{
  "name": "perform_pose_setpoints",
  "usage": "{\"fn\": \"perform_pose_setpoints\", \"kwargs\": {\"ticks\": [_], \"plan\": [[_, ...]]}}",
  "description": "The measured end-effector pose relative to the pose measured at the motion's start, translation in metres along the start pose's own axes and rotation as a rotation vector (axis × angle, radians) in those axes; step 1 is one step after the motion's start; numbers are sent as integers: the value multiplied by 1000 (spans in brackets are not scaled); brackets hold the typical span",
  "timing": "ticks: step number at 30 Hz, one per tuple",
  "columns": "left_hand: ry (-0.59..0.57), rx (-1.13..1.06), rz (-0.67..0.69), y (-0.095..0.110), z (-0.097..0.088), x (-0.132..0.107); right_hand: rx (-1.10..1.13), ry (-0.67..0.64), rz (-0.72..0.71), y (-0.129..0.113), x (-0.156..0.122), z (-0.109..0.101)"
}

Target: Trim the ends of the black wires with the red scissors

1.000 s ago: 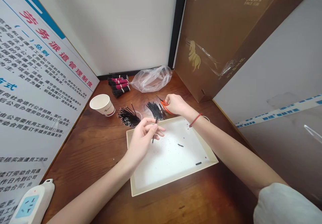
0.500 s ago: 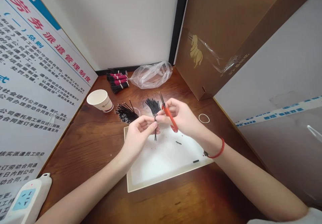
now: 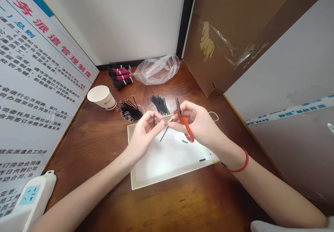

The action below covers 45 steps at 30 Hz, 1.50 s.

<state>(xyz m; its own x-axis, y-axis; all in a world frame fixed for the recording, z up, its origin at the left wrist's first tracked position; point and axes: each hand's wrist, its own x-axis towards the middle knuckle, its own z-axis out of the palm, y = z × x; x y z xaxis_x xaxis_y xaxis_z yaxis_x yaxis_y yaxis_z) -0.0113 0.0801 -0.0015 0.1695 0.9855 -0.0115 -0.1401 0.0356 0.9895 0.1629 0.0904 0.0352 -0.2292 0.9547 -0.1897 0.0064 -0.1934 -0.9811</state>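
My left hand (image 3: 145, 131) and my right hand (image 3: 199, 120) meet above the far edge of a cream tray (image 3: 156, 180). Between their fingertips slants a short black wire (image 3: 165, 132), pinched at its upper end. The right hand also grips red snips (image 3: 184, 120), blades pointing up and away from me. Small black wire offcuts (image 3: 202, 160) lie on the tray's white floor. Just beyond the tray rest a loose pile of black wires (image 3: 159, 105) and a fan of black wires with bare tips (image 3: 128, 110).
A paper cup (image 3: 102, 97) stands at the left by a printed board (image 3: 31, 72). Bundled red and black wires (image 3: 120, 77) and a clear plastic bag (image 3: 158, 69) lie at the back. A brown carton (image 3: 235, 33) leans on the right, a rubber band (image 3: 214, 115) near it. A power strip (image 3: 28, 199) sits near left.
The right hand left the wire pile with the snips and came to the left hand over the tray. The black wire now slants between both hands. The view shifted slightly.
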Motion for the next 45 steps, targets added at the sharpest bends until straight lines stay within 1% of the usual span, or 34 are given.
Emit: {"fn": "perform_pose_setpoints", "kwargs": {"ticks": [3,9,13,18,21,25,29,34,36,42,45], "plan": [[-21,57,-12,1,-1,-1,31,1,17,3,-4,3],[-70,23,-72,1,-3,-1,154,-9,12,7,-6,5],[-97,-22,-24,5,-1,-3,238,-47,58,8,-6,4],[-116,-29,1,10,-1,-5,347,-115,48,10,-4,6],[-111,-20,31,11,-1,-5,334,-136,33,9,-4,7],[-121,-16,26,10,-1,-5,291,-139,50,8,-5,7],[-114,-25,23,9,-1,-7,315,-149,70,9,-5,7],[-110,-22,34,8,-3,-8,322,-172,55,10,-5,7],[-130,-35,28,6,-4,-8,293,-156,44,10,-6,7],[-168,-132,0,-1,-7,-7,149,-15,-27,8,-3,2],[-209,-136,-5,-1,-6,-8,128,-7,-44,8,-2,0]]}}
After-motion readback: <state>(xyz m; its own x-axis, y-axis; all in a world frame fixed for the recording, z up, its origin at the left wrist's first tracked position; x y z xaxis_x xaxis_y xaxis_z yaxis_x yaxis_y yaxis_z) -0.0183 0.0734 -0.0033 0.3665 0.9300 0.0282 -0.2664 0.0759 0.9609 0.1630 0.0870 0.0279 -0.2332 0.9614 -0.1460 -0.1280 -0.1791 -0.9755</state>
